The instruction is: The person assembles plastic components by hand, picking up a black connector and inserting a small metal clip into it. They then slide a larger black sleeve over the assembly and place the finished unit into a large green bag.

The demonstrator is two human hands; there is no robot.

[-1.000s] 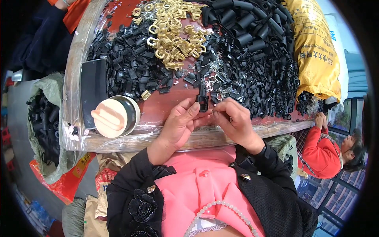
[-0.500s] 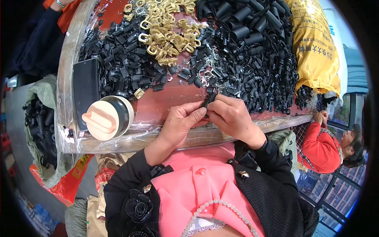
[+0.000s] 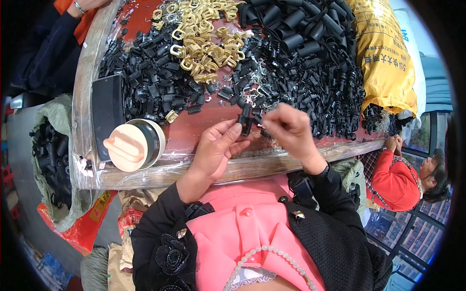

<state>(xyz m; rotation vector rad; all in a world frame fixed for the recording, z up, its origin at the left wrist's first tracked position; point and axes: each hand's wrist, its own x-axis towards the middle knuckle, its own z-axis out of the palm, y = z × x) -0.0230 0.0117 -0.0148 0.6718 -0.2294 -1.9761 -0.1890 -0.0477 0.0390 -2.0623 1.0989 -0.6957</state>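
Observation:
My left hand pinches a small black plastic fitting between thumb and fingers, above the near edge of the red tabletop. A little to its right is my right hand, apart from the fitting, with curled fingers. Whatever its fingertips hold, if anything, is too blurred to name. Beyond both hands lie heaps of small black plastic pieces, with thin silvery metal bits scattered between them. Yellow plastic buckles are piled farther back in the middle.
A cup with a cream lid and a dark flat tablet-like object are at the left. Black tubes lie at the back, by a yellow sack. Another person sits at the right; a co-worker's arm shows far left.
My right hand has come away from the fitting, moving slightly up and right. My left hand still holds the fitting, now more upright and a little to the left.

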